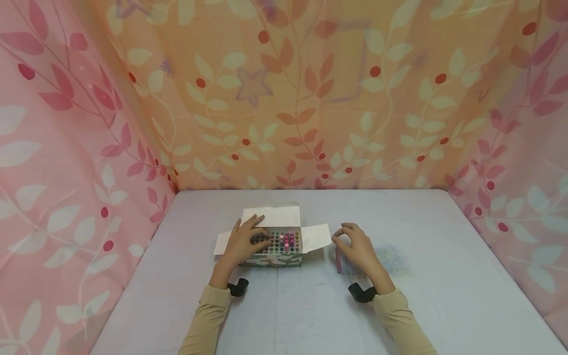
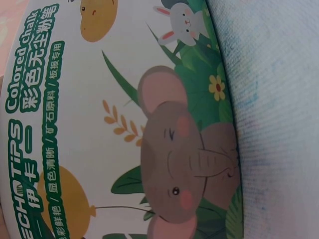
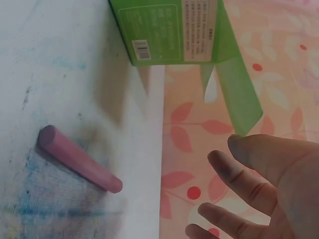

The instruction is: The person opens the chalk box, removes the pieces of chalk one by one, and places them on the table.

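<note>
An opened cardboard box [image 1: 277, 260] of colored chalk stands on the table, packed with rows of chalk sticks [image 1: 286, 240] seen end-on, several of them pink. My left hand [image 1: 241, 242] lies over the box's left part, fingers spread and thumb and forefinger bent over the chalk ends; I see nothing held between them. The left wrist view shows only the box's printed front [image 2: 169, 149], with no fingers. To the right of the box, a pink chalk stick [image 3: 82, 162] lies on the table. My right hand [image 1: 357, 246] hovers above it, fingers loosely bent and apart from the chalk.
White flaps [image 1: 317, 238] stick out from the box's sides and back, the right one close to my right fingertips. Blue and yellow chalk dust marks the white tabletop [image 1: 306, 315] at the right. Patterned curtains [image 1: 310, 98] enclose the table's back and sides.
</note>
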`<state>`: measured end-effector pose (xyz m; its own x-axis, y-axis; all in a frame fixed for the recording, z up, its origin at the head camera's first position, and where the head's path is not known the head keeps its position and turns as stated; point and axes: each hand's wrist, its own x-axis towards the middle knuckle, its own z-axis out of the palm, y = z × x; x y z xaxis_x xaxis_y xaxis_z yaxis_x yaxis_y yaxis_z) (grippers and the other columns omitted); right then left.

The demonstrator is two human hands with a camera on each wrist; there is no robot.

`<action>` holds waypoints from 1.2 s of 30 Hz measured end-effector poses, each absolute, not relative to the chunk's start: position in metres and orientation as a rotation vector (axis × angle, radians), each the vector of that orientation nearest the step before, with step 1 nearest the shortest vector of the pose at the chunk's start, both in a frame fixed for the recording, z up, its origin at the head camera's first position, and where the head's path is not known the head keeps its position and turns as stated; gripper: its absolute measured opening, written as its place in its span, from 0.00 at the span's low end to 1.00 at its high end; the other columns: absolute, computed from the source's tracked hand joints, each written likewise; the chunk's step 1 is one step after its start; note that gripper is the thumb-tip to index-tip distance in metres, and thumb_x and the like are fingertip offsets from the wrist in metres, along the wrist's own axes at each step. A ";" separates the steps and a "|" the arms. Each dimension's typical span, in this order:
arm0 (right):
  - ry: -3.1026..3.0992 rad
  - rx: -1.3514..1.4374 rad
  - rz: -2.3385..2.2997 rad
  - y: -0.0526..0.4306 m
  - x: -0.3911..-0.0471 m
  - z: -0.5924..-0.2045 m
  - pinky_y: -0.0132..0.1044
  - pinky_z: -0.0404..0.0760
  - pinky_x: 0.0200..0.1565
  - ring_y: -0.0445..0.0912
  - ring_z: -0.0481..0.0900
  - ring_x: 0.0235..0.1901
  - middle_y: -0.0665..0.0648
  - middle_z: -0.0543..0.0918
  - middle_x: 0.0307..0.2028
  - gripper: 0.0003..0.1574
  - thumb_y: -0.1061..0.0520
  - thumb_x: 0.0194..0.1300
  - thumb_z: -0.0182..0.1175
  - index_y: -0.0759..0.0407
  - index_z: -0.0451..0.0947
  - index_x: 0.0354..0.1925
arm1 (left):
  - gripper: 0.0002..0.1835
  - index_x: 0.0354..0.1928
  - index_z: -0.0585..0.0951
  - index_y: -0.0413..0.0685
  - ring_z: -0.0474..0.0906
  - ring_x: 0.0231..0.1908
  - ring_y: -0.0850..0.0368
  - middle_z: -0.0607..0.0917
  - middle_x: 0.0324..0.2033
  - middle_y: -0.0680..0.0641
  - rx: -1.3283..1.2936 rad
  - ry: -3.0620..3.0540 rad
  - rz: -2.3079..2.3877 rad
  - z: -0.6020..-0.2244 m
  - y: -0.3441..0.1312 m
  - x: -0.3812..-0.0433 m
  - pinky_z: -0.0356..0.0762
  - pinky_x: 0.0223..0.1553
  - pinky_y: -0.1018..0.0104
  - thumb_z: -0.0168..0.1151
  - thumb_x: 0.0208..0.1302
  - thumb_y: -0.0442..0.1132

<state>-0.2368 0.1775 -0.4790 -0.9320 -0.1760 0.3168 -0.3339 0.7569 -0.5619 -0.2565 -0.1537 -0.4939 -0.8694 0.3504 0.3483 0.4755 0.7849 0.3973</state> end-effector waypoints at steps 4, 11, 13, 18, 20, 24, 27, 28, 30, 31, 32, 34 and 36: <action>-2.655 0.424 0.963 0.174 -0.236 -0.474 0.59 0.68 0.48 0.60 0.69 0.50 0.63 0.72 0.51 0.08 0.50 0.56 0.59 0.52 0.77 0.32 | 0.08 0.32 0.80 0.69 0.53 0.64 0.54 0.65 0.61 0.52 -0.637 -2.716 -0.700 -0.495 -0.154 -0.256 0.33 0.66 0.47 0.62 0.49 0.56; -2.508 0.507 1.014 0.165 -0.240 -0.464 0.56 0.71 0.48 0.58 0.68 0.51 0.63 0.70 0.51 0.09 0.53 0.57 0.59 0.55 0.76 0.37 | 0.08 0.31 0.80 0.69 0.54 0.63 0.52 0.66 0.60 0.50 -0.641 -2.700 -0.681 -0.496 -0.154 -0.256 0.35 0.65 0.47 0.62 0.48 0.56; -2.469 0.531 1.032 0.161 -0.241 -0.460 0.56 0.70 0.49 0.57 0.68 0.52 0.63 0.70 0.52 0.09 0.54 0.57 0.59 0.55 0.76 0.37 | 0.08 0.31 0.80 0.69 0.54 0.63 0.52 0.66 0.60 0.51 -0.639 -2.702 -0.676 -0.496 -0.153 -0.256 0.35 0.65 0.47 0.61 0.48 0.57; -2.458 0.583 1.012 0.145 -0.245 -0.456 0.55 0.69 0.51 0.56 0.67 0.53 0.62 0.69 0.53 0.08 0.54 0.57 0.58 0.52 0.77 0.36 | 0.08 0.31 0.80 0.70 0.53 0.64 0.55 0.65 0.61 0.54 -0.620 -2.726 -0.677 -0.496 -0.153 -0.256 0.33 0.66 0.49 0.61 0.49 0.57; -2.462 0.613 0.976 0.137 -0.246 -0.456 0.56 0.69 0.50 0.56 0.68 0.52 0.62 0.70 0.53 0.07 0.53 0.56 0.59 0.51 0.78 0.35 | 0.08 0.31 0.80 0.71 0.52 0.64 0.56 0.64 0.61 0.55 -0.613 -2.737 -0.676 -0.496 -0.153 -0.256 0.33 0.66 0.50 0.61 0.49 0.57; -2.448 0.676 0.861 0.121 -0.248 -0.461 0.58 0.70 0.47 0.57 0.70 0.49 0.61 0.71 0.52 0.07 0.53 0.54 0.61 0.51 0.79 0.33 | 0.08 0.31 0.79 0.72 0.51 0.64 0.57 0.64 0.61 0.55 -0.611 -2.740 -0.672 -0.497 -0.154 -0.256 0.32 0.66 0.51 0.60 0.49 0.58; -2.440 0.712 0.794 0.108 -0.248 -0.466 0.59 0.69 0.47 0.56 0.69 0.50 0.60 0.71 0.52 0.06 0.53 0.52 0.62 0.50 0.79 0.32 | 0.08 0.31 0.79 0.72 0.51 0.64 0.57 0.64 0.61 0.55 -0.610 -2.738 -0.672 -0.497 -0.154 -0.257 0.32 0.67 0.51 0.60 0.49 0.58; -2.441 0.725 0.779 0.104 -0.248 -0.467 0.58 0.69 0.48 0.56 0.69 0.51 0.60 0.71 0.52 0.06 0.53 0.52 0.62 0.50 0.80 0.32 | 0.08 0.31 0.79 0.71 0.51 0.64 0.57 0.64 0.61 0.56 -0.610 -2.737 -0.674 -0.497 -0.154 -0.257 0.32 0.67 0.52 0.60 0.49 0.58; -2.447 0.753 0.762 0.096 -0.248 -0.469 0.58 0.67 0.50 0.55 0.67 0.53 0.59 0.71 0.52 0.06 0.53 0.52 0.62 0.49 0.79 0.33 | 0.08 0.31 0.80 0.70 0.51 0.64 0.57 0.64 0.61 0.55 -0.612 -2.732 -0.683 -0.497 -0.154 -0.257 0.32 0.67 0.51 0.61 0.48 0.58; -2.450 0.769 0.761 0.092 -0.247 -0.470 0.57 0.66 0.51 0.54 0.66 0.54 0.59 0.71 0.53 0.07 0.52 0.53 0.61 0.49 0.79 0.33 | 0.09 0.31 0.80 0.70 0.52 0.64 0.56 0.65 0.61 0.55 -0.617 -2.726 -0.685 -0.497 -0.154 -0.257 0.32 0.66 0.50 0.61 0.48 0.58; -2.449 0.784 0.763 0.088 -0.247 -0.470 0.57 0.66 0.52 0.54 0.66 0.54 0.59 0.71 0.53 0.07 0.52 0.53 0.61 0.49 0.80 0.33 | 0.09 0.31 0.80 0.69 0.52 0.64 0.55 0.65 0.61 0.54 -0.622 -2.719 -0.687 -0.497 -0.154 -0.257 0.33 0.66 0.49 0.61 0.48 0.58; -2.443 0.816 0.748 0.081 -0.248 -0.471 0.56 0.65 0.53 0.54 0.65 0.55 0.59 0.71 0.53 0.07 0.52 0.52 0.62 0.49 0.80 0.34 | 0.09 0.31 0.81 0.68 0.53 0.64 0.54 0.65 0.60 0.53 -0.629 -2.710 -0.691 -0.496 -0.153 -0.257 0.33 0.66 0.48 0.62 0.48 0.57; -2.431 0.840 0.730 0.074 -0.250 -0.472 0.55 0.66 0.54 0.55 0.66 0.55 0.60 0.71 0.53 0.09 0.51 0.51 0.63 0.50 0.80 0.33 | 0.09 0.31 0.81 0.68 0.53 0.64 0.54 0.66 0.60 0.53 -0.630 -2.705 -0.688 -0.496 -0.153 -0.257 0.34 0.66 0.47 0.62 0.48 0.56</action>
